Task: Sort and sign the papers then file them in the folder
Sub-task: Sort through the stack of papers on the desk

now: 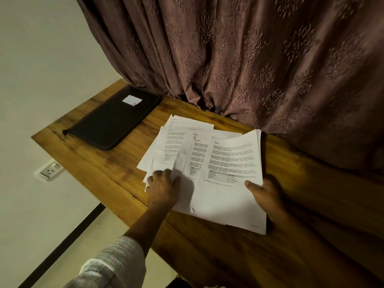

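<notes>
While the left hand [163, 185] curls its fingers round the lower edge of a lifted printed sheet [182, 161], the right hand [267, 194] holds a stack of papers [230, 161] by its right edge, thumb on the top page. More loose pages [166, 142] lie fanned on the wooden table [99, 173] under them. The black zip folder [112, 121], closed and bearing a white label [132, 100], lies flat near the table's far left corner, apart from the papers. A patterned curtain [249, 59] hangs behind.
</notes>
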